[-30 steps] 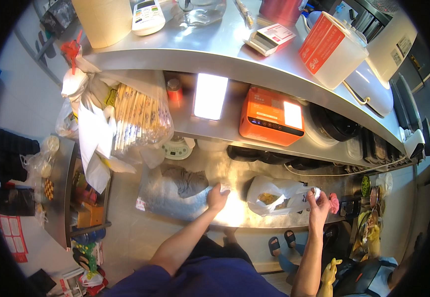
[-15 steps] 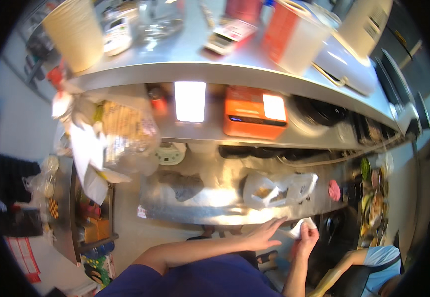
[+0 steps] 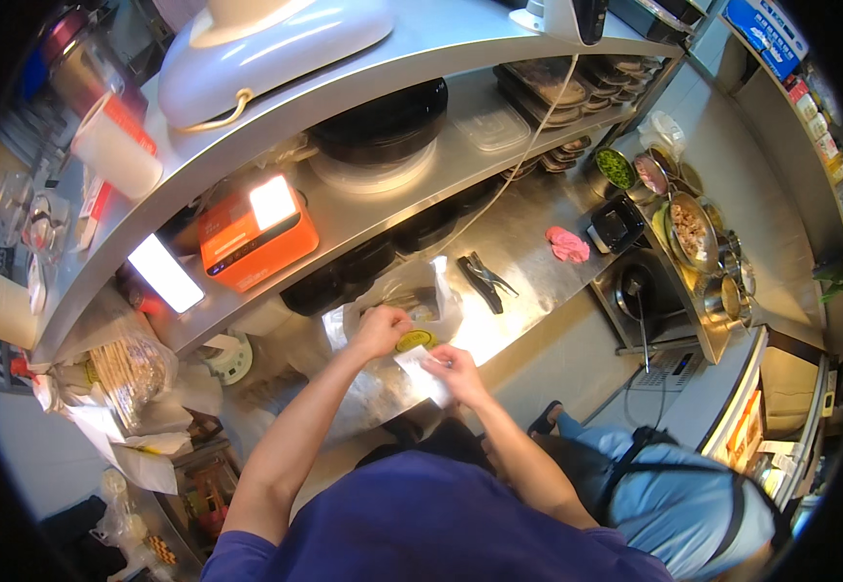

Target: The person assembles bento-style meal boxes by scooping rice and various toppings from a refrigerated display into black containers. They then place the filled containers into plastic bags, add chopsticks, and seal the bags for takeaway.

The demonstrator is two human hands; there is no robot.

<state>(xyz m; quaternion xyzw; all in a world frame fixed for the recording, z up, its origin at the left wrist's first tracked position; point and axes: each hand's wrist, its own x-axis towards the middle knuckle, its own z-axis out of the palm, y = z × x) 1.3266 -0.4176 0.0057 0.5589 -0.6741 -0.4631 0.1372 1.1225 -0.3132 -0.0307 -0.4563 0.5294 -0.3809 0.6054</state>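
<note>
White translucent plastic bag [image 3: 449,308] — on grey steel counter [image 3: 535,242], near front edge. Rectangular white paper slip [image 3: 422,374] — pinched by right hand [image 3: 455,372], long axis slanting bagward. Left hand [image 3: 381,332]: nearer, at bag's mouth; grip cannot be told.

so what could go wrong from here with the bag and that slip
The white slip could drop or crease, since only the fingers of the right hand hold it. The plastic bag might shift or tip if the left hand, right at it, tugs. A co-worker is close on the right, so a bump seems possible.
</note>
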